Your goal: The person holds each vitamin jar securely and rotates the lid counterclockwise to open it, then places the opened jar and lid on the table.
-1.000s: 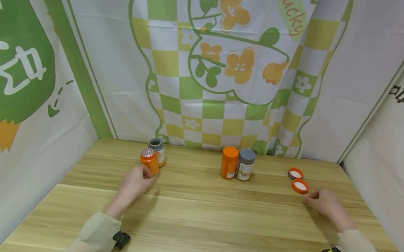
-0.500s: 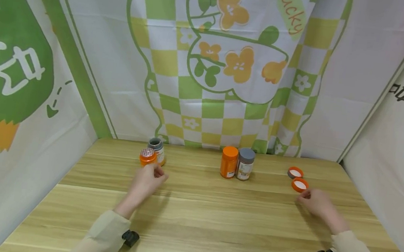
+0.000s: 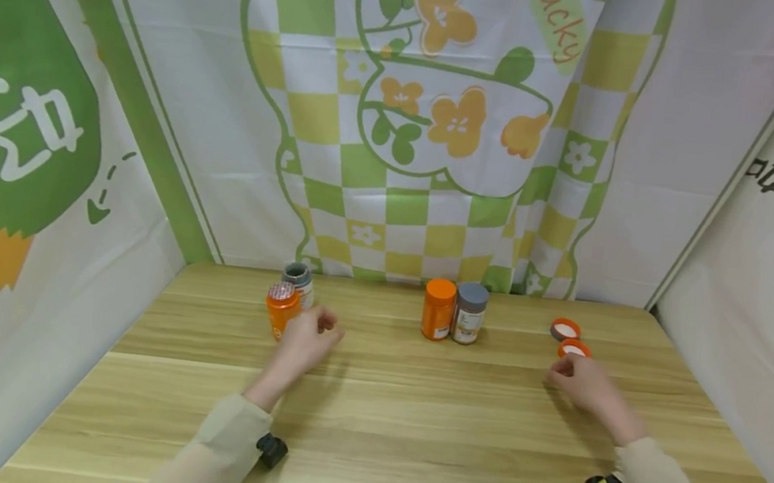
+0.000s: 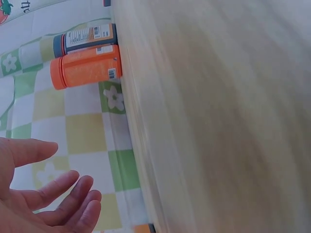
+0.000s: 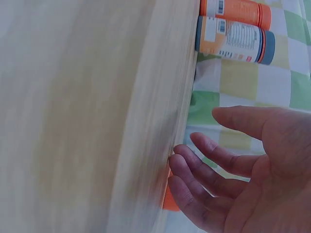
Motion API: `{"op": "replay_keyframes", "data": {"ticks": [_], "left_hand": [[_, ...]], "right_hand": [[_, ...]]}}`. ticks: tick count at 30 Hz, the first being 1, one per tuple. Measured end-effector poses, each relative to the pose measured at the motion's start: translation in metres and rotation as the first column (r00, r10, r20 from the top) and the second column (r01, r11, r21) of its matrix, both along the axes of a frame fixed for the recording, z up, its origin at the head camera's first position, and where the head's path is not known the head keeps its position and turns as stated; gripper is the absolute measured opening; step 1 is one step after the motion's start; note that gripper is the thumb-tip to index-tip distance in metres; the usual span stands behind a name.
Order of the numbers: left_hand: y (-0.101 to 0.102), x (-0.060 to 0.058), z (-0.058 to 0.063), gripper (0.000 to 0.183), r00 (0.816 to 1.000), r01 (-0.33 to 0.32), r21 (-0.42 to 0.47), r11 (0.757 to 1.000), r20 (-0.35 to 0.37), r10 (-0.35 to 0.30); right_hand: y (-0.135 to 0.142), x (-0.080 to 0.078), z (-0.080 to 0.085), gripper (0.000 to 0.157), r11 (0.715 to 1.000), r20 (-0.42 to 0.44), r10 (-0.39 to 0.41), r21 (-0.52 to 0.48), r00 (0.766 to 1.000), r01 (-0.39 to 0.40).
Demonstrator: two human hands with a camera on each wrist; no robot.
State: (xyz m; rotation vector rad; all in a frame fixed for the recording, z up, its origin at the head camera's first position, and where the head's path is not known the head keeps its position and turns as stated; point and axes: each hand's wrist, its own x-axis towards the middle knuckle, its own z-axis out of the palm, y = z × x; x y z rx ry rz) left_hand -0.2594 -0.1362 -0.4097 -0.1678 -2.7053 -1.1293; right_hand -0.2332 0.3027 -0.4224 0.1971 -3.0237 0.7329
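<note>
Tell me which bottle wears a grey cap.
The rightmost bottle, beside the orange-capped bottle. The two at far left, a grey-rimmed bottle and a silver-topped orange bottle, have no caps on.

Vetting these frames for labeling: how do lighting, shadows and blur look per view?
Head: even, diffuse light; soft shadows by the left hand and right hand, faint sheen on the tabletop. Left wrist: tabletop grain smeared, scene turned sideways; grey-capped jar fairly clear, fine label print unreadable. Right wrist: same sideways tilt and smeared grain; same jar, fine print unreadable too.
</note>
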Motion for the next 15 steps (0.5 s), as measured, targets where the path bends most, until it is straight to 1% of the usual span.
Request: {"op": "replay_keyframes", "data": {"ticks": [6,12,15], "left_hand": [[0.011,-0.007,-0.002,0.029,1.0,0.008,0.001,1.0,-0.022,-0.008],[0.021,-0.012,-0.002,0.032,1.0,0.025,0.01,1.0,-0.005,-0.025],[0.026,-0.014,-0.003,0.033,1.0,0.026,-0.009,1.0,0.0,-0.026]], "right_hand": [[-0.012,-0.004,-0.001,0.023,1.0,-0.032,0.011,-0.003,0.999,-0.011],[-0.023,-0.01,-0.001,0.026,0.999,-0.03,0.029,-0.041,0.999,-0.03],[-0.028,-0.013,-0.002,0.03,0.998,-0.024,0.02,-0.058,1.0,-0.022]]}}
